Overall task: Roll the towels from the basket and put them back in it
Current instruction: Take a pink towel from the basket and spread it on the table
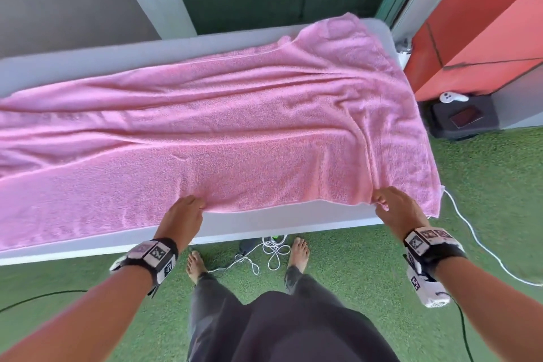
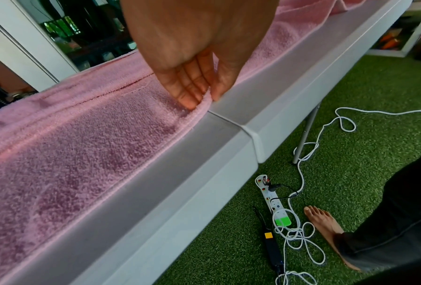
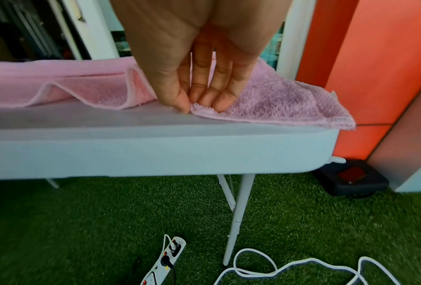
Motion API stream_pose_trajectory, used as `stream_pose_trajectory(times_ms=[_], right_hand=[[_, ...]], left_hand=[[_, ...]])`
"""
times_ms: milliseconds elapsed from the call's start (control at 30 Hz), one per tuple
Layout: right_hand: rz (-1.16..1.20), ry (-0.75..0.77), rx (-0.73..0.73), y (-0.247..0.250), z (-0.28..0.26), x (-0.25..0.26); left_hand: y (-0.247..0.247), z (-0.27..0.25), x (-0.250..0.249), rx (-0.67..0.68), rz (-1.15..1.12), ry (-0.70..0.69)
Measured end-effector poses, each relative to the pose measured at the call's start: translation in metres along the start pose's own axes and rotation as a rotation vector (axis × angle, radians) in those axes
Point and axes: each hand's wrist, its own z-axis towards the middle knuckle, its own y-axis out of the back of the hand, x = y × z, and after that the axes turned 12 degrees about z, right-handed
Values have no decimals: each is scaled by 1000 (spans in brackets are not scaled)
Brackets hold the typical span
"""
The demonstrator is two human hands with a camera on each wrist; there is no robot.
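Pink towel (image 1: 235, 126) lies spread on the table (image 1: 279, 222), long axis running left to right across the person. Both grips pinch its near hem: left hand (image 1: 183, 211) mid-hem, right hand (image 1: 395, 207) by the right corner, nearer the short end. Everything else stretches away ahead and leftward, so a roll likely starts here

- Pink towel (image 1: 223, 126): its left end runs past the head view's left edge
- Left hand (image 1: 183, 214): fingertips hidden from the head view under the towel's near hem
- Table (image 1: 264, 222): top mostly covered by the towel
- Power strip (image 3: 164, 264): lower end cut off by the right-wrist view's bottom edge
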Motion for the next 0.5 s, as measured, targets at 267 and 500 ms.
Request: stream_pose_trajectory(times_ms=[267, 500], right_hand=[[-87, -174, 10, 22, -15, -8], [-94, -329, 81, 31, -64, -21]], left_hand=[[8, -9, 0, -26, -60, 41], [-1, -44, 9, 287, -173, -19]])
